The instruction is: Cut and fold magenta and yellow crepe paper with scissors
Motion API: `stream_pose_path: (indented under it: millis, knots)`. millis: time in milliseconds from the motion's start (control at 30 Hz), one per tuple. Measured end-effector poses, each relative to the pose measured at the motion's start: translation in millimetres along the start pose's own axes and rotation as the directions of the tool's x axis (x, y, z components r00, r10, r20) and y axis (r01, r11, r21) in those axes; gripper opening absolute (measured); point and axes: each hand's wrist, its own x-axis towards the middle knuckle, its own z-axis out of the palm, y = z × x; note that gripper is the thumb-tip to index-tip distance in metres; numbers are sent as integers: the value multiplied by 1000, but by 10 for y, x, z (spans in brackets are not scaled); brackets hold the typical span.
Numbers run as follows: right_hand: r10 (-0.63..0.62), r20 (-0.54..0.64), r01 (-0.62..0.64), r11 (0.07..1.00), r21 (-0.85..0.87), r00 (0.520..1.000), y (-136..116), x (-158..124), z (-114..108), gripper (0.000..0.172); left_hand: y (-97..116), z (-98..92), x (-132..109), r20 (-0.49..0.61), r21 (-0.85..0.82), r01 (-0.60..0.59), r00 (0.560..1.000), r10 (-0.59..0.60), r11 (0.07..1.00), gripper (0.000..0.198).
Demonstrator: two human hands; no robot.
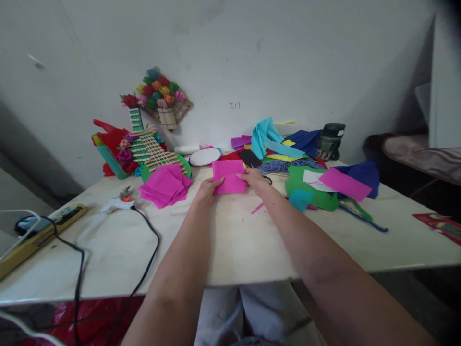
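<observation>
Bare forearms stretch forward over light grey trousers and across the pale, cream-topped bench. Between the two hands, near the middle of the bench, is a bright pink rectangular sheet of thin, paper-like material. The left hand has its grip closed on the left edge, thumb lying on top; the right hand pinches the right edge, its thumb also on the face. A black loop, partly hidden, shows just beside the right wrist.

Left of the hands lies a loose, fanned pile of bright pink sheets, touching the green, guitar-shaped craft piece decked with paper flowers. Nearer the left edge are a white glue gun with a black cable and a long yellow power strip. Behind the sheet rest a round white disc and a flat black rectangular object. To the right, bundled blue-grey cord lies near a green sheet.
</observation>
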Motion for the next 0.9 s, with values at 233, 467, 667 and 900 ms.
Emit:
stream_pose_path:
  millis: [233,467,667,900]
  knots:
    - [5,-61,-3,1000,29,998,-41,-51,74,14,-14,-6,25,-48,59,-78,996,81,995,31]
    - [80,-43,-72,985,159,996,-84,-103,148,8,-33,-13,61,-38,-81,-135,990,133,988,34]
    - [104,-33,-94,970,224,994,-116,-130,158,11,-37,-24,73,-79,-67,-162,984,157,984,37]
    - [103,5,-101,957,273,995,-104,-125,157,11,-29,-15,65,-95,-91,-148,986,139,985,36]
